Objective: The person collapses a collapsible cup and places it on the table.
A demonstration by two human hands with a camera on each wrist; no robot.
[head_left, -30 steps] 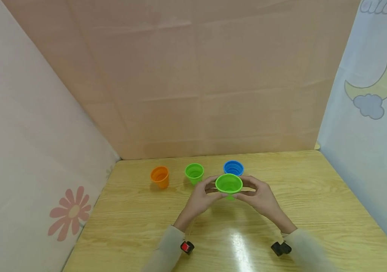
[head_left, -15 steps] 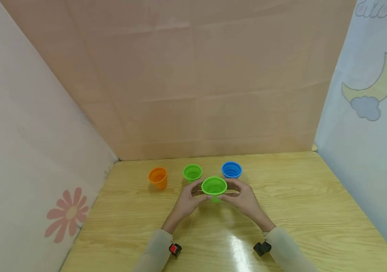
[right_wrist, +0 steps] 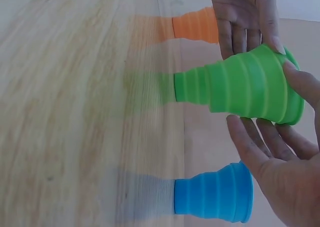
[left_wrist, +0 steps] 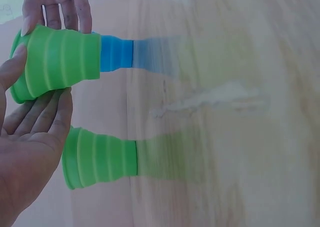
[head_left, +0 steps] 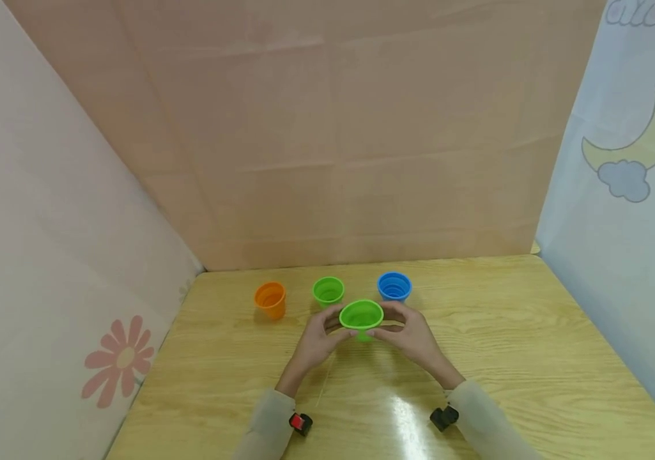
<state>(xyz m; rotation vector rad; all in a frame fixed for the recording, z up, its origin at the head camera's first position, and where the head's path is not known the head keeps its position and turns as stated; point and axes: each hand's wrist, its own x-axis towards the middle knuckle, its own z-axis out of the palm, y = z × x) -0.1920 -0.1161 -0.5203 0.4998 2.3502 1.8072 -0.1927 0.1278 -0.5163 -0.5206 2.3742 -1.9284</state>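
Observation:
A ribbed green cup (head_left: 362,317) is held upright, rim up, between both hands above the table. My left hand (head_left: 315,343) grips its left side, thumb near the front of the rim and fingers behind. From the right, my right hand (head_left: 417,340) grips the same cup in mirror fashion. The left wrist view shows the held cup (left_wrist: 60,62) raised off the wood. Behind it stand a second green cup (head_left: 328,290) and a blue cup (head_left: 394,286). In the right wrist view the held cup partly overlaps the standing green cup (right_wrist: 191,86).
An orange cup (head_left: 270,299) stands at the left of the back row on the wooden table (head_left: 218,383). A beige cloth backdrop (head_left: 327,140) rises behind the table. Patterned panels flank both sides, with a flower (head_left: 124,359) on the left one.
Both hands have moved left together with the held green cup, from in front of the blue cup to between the blue and standing green cups. Over the last half second they barely moved.

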